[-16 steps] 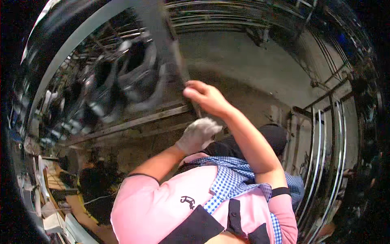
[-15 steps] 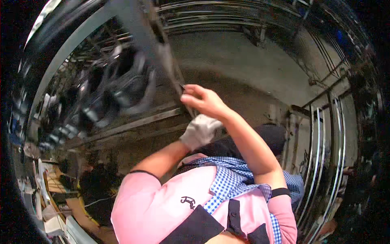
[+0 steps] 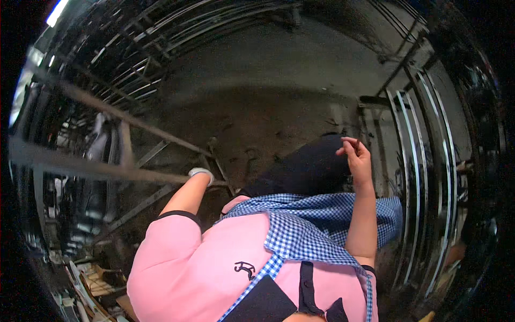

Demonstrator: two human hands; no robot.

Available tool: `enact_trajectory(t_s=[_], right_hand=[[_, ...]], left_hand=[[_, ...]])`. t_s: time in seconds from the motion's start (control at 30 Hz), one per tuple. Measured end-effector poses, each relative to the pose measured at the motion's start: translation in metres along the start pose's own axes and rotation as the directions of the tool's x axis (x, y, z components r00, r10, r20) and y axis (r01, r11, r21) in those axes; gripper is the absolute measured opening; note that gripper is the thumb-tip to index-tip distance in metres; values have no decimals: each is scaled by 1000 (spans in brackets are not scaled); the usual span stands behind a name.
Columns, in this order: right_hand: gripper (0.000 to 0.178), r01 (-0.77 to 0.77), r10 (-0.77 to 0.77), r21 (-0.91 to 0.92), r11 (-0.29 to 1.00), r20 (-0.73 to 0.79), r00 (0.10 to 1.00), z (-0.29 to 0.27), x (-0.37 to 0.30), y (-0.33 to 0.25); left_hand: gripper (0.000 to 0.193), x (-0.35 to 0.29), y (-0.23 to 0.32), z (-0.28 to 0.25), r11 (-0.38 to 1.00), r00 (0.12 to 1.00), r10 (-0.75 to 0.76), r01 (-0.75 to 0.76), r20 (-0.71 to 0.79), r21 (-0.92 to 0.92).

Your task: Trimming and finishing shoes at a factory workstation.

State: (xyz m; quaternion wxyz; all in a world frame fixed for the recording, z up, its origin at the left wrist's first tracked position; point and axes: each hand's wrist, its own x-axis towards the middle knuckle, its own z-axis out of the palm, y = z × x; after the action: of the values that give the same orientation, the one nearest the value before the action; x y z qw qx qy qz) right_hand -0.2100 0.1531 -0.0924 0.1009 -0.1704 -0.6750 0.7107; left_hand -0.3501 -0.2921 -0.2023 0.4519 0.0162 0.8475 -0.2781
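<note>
My left hand (image 3: pixel 201 173) wears a white glove and is at the end of a rusty metal rack rail (image 3: pixel 115 166). Its fingers are out of sight, so I cannot tell whether they grip the rail. My right hand (image 3: pixel 360 161) is bare and raised on the right, away from the rack. Its fingers are loosely bent and apart, and no held thing can be made out. A small dark patch shows between them, too small to name. Below the hands spreads a blue-and-white checked apron (image 3: pixel 316 222) over dark trousers (image 3: pixel 300 166).
On the right stands a metal frame with long pale bars (image 3: pixel 414 155). Dark parts (image 3: pixel 88 214) hang or lie in the rack at left, blurred. More long bars (image 3: pixel 188 37) lie at the back beyond the concrete floor (image 3: pixel 322 64). Cluttered items (image 3: pixel 102 279) sit at lower left.
My right hand has left the rack's edge and swung right. My gloved left hand has moved left. The view has turned, and the rack with its dark parts now sits farther left.
</note>
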Motion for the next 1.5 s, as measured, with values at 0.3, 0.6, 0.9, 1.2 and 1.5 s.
enact_trajectory(t_s=[0.3,0.6,0.9,1.2,1.5], right_hand=[[21,80,-57,139,987,-160,985,-24,-1,8],[19,37,-6,110,993,-265,964,-51,-18,2],[19,288,-218,109,951,-425,879,-79,-25,12],[18,426,-171,84,901,-832,527,-133,-107,28],[32,355,-99,137,925,-814,572,-133,-142,53]], left_hand=[[41,16,-11,61,985,985,142,-151,101,86],[42,47,-12,41,972,969,230,-224,87,-74],[55,-28,51,-56,950,920,309,-311,-241,30],[24,-217,208,-185,-170,108,518,-959,-849,-226],[21,-276,344,-192,-311,-48,935,-590,-352,-745]])
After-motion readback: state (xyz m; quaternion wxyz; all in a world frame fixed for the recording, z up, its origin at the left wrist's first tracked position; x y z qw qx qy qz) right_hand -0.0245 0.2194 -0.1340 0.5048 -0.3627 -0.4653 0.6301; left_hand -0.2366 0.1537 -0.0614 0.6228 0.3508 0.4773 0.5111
